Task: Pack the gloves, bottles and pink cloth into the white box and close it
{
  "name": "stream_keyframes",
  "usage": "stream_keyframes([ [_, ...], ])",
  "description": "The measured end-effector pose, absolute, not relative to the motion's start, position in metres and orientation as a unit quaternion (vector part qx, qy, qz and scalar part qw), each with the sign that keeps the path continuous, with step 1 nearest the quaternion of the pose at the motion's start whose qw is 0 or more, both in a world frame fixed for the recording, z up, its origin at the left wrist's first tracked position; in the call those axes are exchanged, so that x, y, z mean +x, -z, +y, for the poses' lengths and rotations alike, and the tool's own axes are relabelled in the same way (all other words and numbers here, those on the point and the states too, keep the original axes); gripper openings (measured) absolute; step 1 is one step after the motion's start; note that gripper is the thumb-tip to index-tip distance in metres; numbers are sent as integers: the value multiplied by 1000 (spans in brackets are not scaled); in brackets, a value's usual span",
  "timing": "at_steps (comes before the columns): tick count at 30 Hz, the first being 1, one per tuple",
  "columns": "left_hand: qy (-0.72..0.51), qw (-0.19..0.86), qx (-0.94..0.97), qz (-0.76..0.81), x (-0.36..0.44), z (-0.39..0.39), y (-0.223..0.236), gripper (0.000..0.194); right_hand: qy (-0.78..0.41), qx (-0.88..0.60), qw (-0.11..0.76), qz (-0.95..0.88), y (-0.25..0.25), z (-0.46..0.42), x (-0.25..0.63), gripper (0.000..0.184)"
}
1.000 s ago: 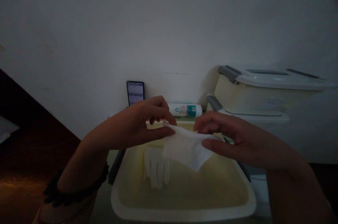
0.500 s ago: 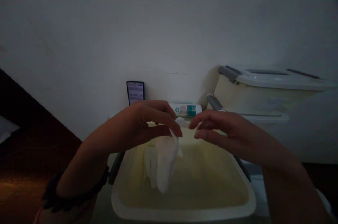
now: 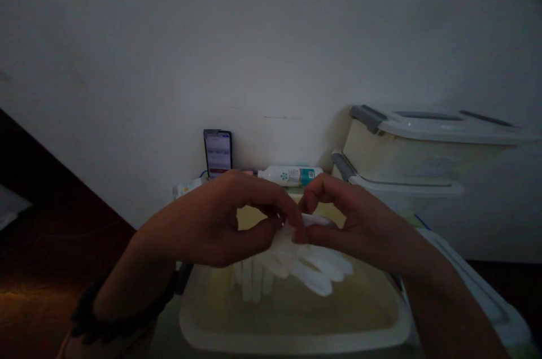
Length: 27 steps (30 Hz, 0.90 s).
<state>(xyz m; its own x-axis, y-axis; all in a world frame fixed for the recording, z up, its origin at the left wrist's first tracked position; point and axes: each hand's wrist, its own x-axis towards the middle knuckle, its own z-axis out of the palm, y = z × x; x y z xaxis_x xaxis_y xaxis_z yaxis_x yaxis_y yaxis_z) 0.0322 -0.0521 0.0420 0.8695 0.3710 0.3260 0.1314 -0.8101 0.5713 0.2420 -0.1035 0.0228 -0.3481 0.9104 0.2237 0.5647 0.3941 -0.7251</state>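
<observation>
A white glove (image 3: pixel 311 268) hangs between my hands, its limp fingers spreading down and to the right. My left hand (image 3: pixel 231 218) pinches its upper edge between thumb and index finger. Closed on the same edge from the other side is my right hand (image 3: pixel 342 206), with fingertips almost meeting those of the left. Below lies a pale yellowish plastic bin (image 3: pixel 296 342) with a broad rim. More white glove fingers (image 3: pixel 252 283) show at its left inside; whether they belong to one glove or several I cannot tell.
Behind the bin, a phone (image 3: pixel 219 153) leans upright on the wall and a white-and-teal bottle (image 3: pixel 292 175) lies on its side. A white package (image 3: pixel 186 187) is partly hidden by my left hand. Lidded storage boxes with grey latches (image 3: pixel 368 117) stand stacked at right.
My right hand has moved left and closed on the glove, which only my left hand held before. The glove has swung right and its fingers have spread. Both hands are slightly lower.
</observation>
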Motion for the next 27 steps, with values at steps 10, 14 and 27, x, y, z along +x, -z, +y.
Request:
stream_keyframes([
  [10,-268,381,867,176,39,-48,-26,36,-301,-463,432,-713,-14,-104,242,24],
  [14,-257,375,872,180,41,-49,-26,29,-316,-457,444,-703,-15,-104,241,26],
  [27,-161,289,925,188,40,-51,-31,8,-319,-446,275,-790,-24,-109,247,14],
])
